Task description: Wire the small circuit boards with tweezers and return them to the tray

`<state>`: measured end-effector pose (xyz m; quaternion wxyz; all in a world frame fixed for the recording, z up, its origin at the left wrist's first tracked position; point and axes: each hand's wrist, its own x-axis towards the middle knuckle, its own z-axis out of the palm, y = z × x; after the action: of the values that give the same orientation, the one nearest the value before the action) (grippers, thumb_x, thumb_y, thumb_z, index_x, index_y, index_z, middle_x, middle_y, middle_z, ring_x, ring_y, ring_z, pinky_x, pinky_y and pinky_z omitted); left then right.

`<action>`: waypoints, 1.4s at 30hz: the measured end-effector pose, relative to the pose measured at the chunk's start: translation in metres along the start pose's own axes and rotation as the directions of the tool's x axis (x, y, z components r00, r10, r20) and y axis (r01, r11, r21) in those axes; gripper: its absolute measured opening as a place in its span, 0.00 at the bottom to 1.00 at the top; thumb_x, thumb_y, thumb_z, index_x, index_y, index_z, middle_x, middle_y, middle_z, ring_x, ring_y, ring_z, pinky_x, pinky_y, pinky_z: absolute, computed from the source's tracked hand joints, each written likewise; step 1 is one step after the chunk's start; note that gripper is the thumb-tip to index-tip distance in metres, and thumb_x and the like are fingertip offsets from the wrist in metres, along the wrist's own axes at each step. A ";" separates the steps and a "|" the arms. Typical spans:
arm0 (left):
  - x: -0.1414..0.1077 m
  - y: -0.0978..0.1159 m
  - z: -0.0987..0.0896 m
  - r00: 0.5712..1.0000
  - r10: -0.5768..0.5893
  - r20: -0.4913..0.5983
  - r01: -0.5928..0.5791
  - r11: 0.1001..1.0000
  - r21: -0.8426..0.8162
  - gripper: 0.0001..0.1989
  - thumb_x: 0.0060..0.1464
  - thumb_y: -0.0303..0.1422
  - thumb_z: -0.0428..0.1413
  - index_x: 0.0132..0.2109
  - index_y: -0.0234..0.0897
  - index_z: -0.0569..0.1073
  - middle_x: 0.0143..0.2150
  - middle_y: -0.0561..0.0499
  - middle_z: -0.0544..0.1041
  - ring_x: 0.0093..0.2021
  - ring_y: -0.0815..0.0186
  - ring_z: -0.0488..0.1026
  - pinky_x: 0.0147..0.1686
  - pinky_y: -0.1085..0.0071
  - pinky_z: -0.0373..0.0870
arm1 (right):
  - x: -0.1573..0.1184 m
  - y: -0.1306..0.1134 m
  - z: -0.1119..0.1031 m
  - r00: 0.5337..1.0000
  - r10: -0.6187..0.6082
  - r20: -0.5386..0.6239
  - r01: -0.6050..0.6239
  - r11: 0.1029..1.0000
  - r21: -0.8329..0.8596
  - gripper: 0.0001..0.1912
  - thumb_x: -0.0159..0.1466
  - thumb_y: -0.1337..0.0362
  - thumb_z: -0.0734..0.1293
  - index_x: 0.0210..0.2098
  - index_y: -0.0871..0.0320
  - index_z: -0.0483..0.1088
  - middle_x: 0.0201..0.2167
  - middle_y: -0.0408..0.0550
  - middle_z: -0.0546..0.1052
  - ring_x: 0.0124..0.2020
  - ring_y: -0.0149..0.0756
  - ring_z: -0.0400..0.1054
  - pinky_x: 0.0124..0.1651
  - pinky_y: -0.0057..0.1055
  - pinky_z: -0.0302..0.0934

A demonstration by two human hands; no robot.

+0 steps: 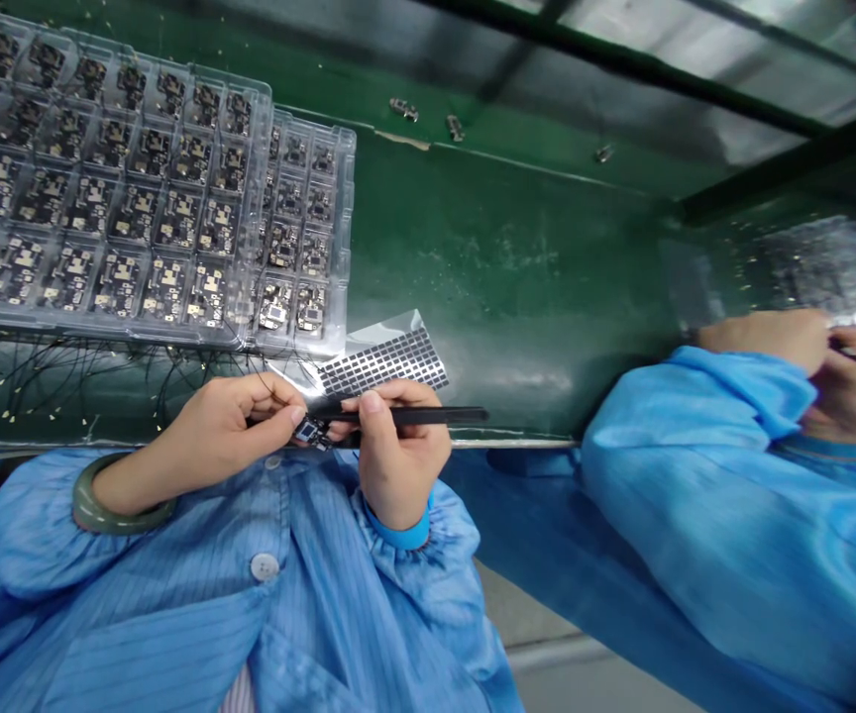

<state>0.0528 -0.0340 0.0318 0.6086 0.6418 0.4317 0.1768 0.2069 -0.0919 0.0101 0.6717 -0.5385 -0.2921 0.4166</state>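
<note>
Between the thumb and fingers of my left hand [231, 426] is a small dark circuit board [310, 432], held at the table's near edge. My right hand [398, 446] is closed around black tweezers [443, 415], whose tips point left at the board. Whether the tips touch it I cannot tell. Just beyond my hands lies a sheet of small black stickers [387, 361] on clear backing, partly covered by my fingers. Clear plastic trays [257, 337] filled with circuit boards stand to the left, with thin black wires [153, 371] trailing from their near side.
A co-worker's blue sleeve [702, 406] and hands [777, 342] are close on the right, by another blurred tray [821, 257]. Several small metallic parts [456, 128] lie toward the back of the green table [517, 257]. A dark green bar [636, 64] crosses above.
</note>
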 end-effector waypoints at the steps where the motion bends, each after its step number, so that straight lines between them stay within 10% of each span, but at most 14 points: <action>1: 0.000 0.000 0.000 1.000 0.003 -0.002 -0.003 1.000 0.002 0.09 0.57 0.36 0.53 0.34 0.35 0.73 0.26 0.52 0.76 0.26 0.69 0.73 0.26 0.76 0.68 | 0.000 0.001 0.000 1.000 0.007 0.003 -0.007 1.000 0.008 0.05 0.61 0.63 0.70 0.34 0.54 0.68 0.25 0.36 0.79 0.17 0.27 0.73 0.23 0.22 0.73; 13: -0.001 -0.002 -0.001 0.999 0.042 -0.025 -0.043 0.999 -0.024 0.07 0.57 0.33 0.54 0.34 0.36 0.73 0.26 0.54 0.77 0.26 0.72 0.74 0.26 0.80 0.69 | 0.009 -0.007 0.003 0.988 0.155 0.008 -0.155 0.976 0.154 0.11 0.57 0.60 0.71 0.29 0.56 0.66 0.19 0.34 0.75 0.12 0.23 0.66 0.14 0.16 0.63; 21: -0.001 -0.003 -0.002 0.998 0.021 -0.059 -0.030 0.987 -0.158 0.05 0.58 0.32 0.55 0.35 0.36 0.73 0.28 0.54 0.79 0.29 0.73 0.78 0.31 0.82 0.73 | 0.007 -0.010 -0.007 0.972 -0.223 -0.079 0.212 0.969 -0.125 0.02 0.64 0.63 0.66 0.34 0.53 0.71 0.31 0.40 0.75 0.25 0.27 0.73 0.30 0.27 0.71; 29: 0.000 -0.004 -0.003 0.982 0.089 -0.165 -0.112 0.985 -0.131 0.03 0.57 0.30 0.55 0.35 0.36 0.73 0.29 0.54 0.78 0.28 0.73 0.76 0.29 0.81 0.71 | 0.001 -0.015 -0.016 0.957 -0.126 0.261 0.223 0.895 -0.386 0.05 0.61 0.69 0.69 0.36 0.53 0.73 0.33 0.43 0.76 0.37 0.33 0.72 0.40 0.32 0.67; 42: -0.004 -0.010 -0.003 0.969 0.127 -0.213 -0.150 0.984 -0.095 0.06 0.58 0.34 0.54 0.37 0.35 0.72 0.34 0.48 0.79 0.33 0.66 0.77 0.33 0.74 0.74 | 0.002 -0.014 -0.009 0.938 -0.320 0.136 0.348 0.861 -0.371 0.06 0.65 0.66 0.64 0.34 0.52 0.72 0.31 0.44 0.76 0.34 0.36 0.70 0.39 0.38 0.67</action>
<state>0.0451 -0.0362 0.0240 0.5813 0.6142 0.4360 0.3079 0.2189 -0.0955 0.0209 0.6024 -0.5876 -0.4810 0.2458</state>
